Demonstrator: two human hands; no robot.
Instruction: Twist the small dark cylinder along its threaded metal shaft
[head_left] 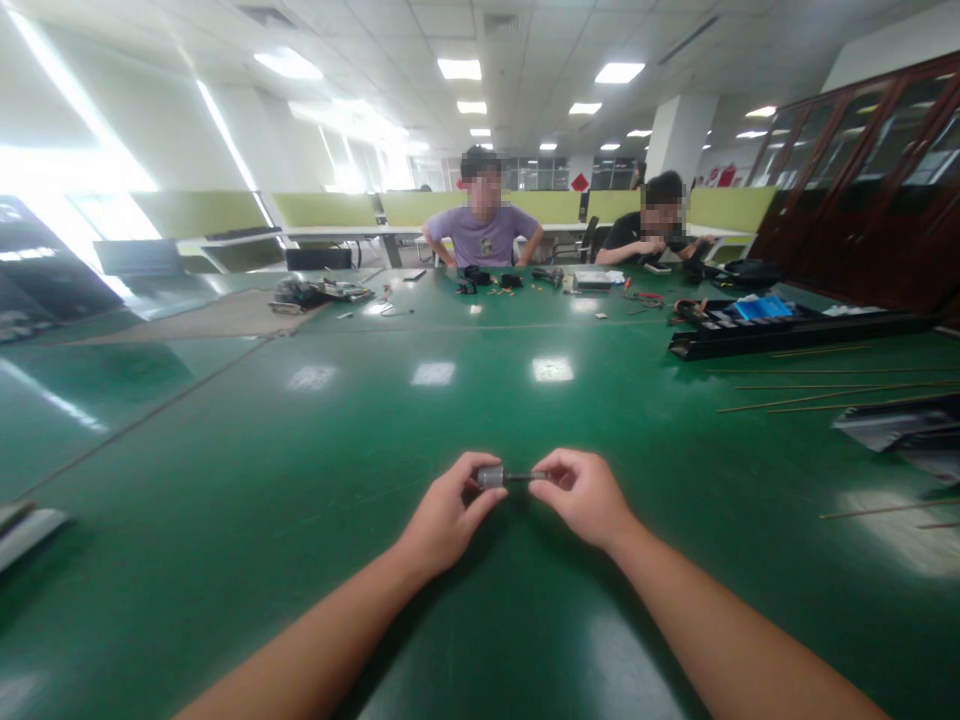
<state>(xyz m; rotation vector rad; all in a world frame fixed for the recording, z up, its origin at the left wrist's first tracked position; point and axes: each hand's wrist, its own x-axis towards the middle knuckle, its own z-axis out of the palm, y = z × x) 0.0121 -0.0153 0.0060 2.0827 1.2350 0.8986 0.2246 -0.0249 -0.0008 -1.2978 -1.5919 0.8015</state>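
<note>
Just above the green table (420, 420), a grey metal cylinder with a thin dark shaft (491, 477) lies level between my two hands. My left hand (450, 510) pinches the cylinder between thumb and fingers. The shaft extends to the right, where my right hand (585, 495) grips its far end with thumb and forefinger. My fingertips hide the shaft's tip and part of the cylinder. Whether the shaft and cylinder are one piece I cannot tell.
Long black channels (720, 340) holding a blue packet (761, 307) lie at the right, near several thin brass-coloured rods (795, 400). A pile of parts (315, 292) sits at the far left. Two people (484, 235) are across the table. A pale bar (30, 530) lies at the left edge.
</note>
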